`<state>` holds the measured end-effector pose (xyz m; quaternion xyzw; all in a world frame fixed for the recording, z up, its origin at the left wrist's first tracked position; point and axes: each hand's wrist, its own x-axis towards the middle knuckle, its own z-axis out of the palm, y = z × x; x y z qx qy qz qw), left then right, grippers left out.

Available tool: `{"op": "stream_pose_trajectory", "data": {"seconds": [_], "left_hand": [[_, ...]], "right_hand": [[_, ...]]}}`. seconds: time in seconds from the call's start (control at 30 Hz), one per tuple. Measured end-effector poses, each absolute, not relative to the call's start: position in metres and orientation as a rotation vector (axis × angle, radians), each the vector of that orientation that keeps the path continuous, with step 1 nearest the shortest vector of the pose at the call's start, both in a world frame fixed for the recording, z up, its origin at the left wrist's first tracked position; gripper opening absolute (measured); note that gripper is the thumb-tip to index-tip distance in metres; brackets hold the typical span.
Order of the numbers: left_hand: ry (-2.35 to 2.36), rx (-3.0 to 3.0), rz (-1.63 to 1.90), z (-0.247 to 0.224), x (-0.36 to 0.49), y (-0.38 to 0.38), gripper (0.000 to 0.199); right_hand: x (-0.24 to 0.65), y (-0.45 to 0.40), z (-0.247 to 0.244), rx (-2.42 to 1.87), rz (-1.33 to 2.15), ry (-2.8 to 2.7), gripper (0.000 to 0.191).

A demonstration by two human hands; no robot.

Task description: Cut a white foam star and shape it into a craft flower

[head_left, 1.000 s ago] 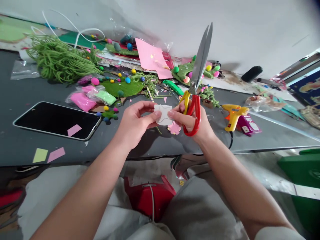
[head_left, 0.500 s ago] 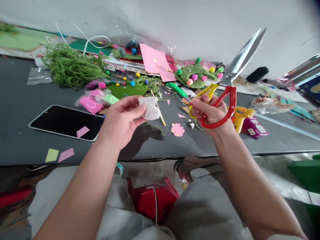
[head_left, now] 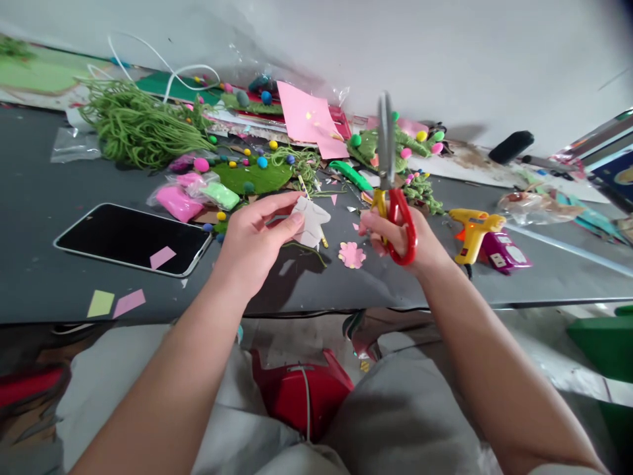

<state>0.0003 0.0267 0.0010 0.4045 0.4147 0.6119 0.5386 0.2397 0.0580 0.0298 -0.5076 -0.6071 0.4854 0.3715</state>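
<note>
A small white paper cutout [head_left: 312, 221], flower-like with drawn lines on it, is pinched between the thumb and fingers of my left hand [head_left: 252, 244] above the table. My right hand [head_left: 400, 234] grips scissors [head_left: 387, 148] by their red and yellow handles. The blades point up and away from me, nearly together. On the table between my hands lies a pink paper flower [head_left: 351, 254]. Behind the white cutout, a thin yellow pencil-like stick [head_left: 324, 239] is partly hidden.
A phone [head_left: 128, 237] lies at left, near paper scraps [head_left: 129, 303]. Green yarn [head_left: 143, 128], clay bags [head_left: 180, 200], pink paper [head_left: 309, 119] and a green cutter [head_left: 349, 175] line the back. A yellow glue gun [head_left: 475, 231] rests at right beside a purple packet [head_left: 509, 254].
The scissors have swung upright and left, and their blades have come closer together. My left hand has moved slightly right, and the white cutout is turned, showing more of its flower shape.
</note>
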Motion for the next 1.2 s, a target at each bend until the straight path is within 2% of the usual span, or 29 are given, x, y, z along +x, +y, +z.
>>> {"op": "stream_pose_trajectory", "data": {"seconds": [0.17,0.37,0.53,0.67,0.83,0.97,1.2], "left_hand": [[0.986,1.067,1.413,-0.004,0.004,0.026,0.038],[1.023,1.047,1.383,-0.003,0.010,0.022,0.029],[1.018,1.033,1.353,0.000,0.016,0.020,0.041],[1.062,1.011,1.455,0.002,0.011,0.023,0.044],[1.124,0.972,1.615,0.004,-0.006,0.030,0.034],[1.137,0.985,1.690,0.005,-0.015,0.032,0.035],[1.128,0.989,1.713,0.004,-0.013,0.034,0.036]], "right_hand": [[0.215,0.043,0.027,-1.220,1.373,-1.582,0.039],[0.199,0.041,0.019,-1.159,1.339,-1.344,0.054],[0.197,0.040,0.017,-1.189,1.265,-1.315,0.055],[0.209,0.041,0.021,-1.285,1.261,-1.500,0.051],[0.235,0.042,0.025,-1.419,1.140,-1.809,0.051],[0.251,0.036,0.029,-1.514,1.077,-2.082,0.052],[0.253,0.028,0.028,-1.619,1.139,-2.151,0.050]]}}
